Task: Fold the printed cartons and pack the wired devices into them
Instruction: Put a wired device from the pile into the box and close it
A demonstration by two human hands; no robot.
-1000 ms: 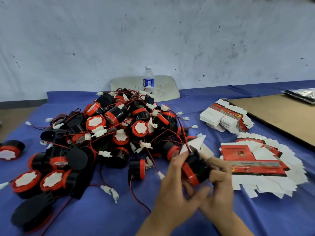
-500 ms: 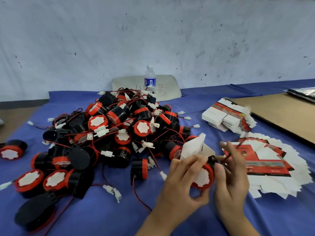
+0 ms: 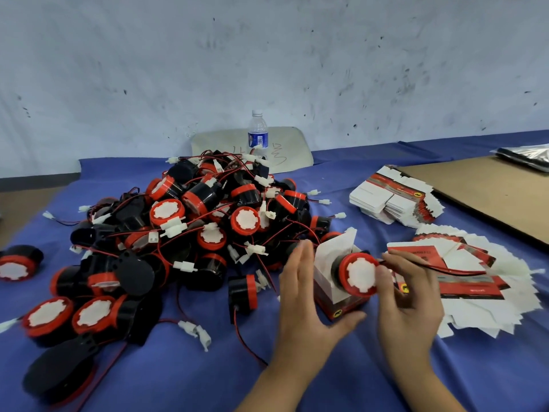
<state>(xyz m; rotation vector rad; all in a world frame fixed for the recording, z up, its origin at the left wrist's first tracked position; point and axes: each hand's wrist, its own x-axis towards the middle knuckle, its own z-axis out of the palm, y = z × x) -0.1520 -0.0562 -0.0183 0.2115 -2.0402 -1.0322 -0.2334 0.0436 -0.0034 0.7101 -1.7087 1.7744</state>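
While the pile (image 3: 193, 233) of black-and-red wired devices sits heaped on the blue cloth (image 3: 178, 376), all the action on the head camera is just off its right edge. That's where the carton (image 3: 325, 279) is, folded up, white flaps open, red printed base low, mouth tipped toward the person. And look, the wired device (image 3: 358, 273) sits partly in that mouth, red rim and white face outward, black body inside.

Left hand (image 3: 300, 301) is spread wide. Its fingers run straight up along the carton's side nearest the pile, and the thumb stretches out under the red base, touching it.

Right hand (image 3: 408, 304) works the side away from the pile. The thumb is against the red rim and the forefinger curls over the wire (image 3: 445, 267), pinching it where it leaves the device. That wire trails away from the pile, across the flat cartons (image 3: 481, 281) fanned out on the cloth.

Farther right of the pile, stacked cartons (image 3: 389, 200) lie beside a brown board (image 3: 490, 194). Behind the pile, a water bottle (image 3: 258, 135) stands upright before a scribbled card (image 3: 288, 150). Well left of the pile, one lone device (image 3: 16, 264) lies apart, white face up.
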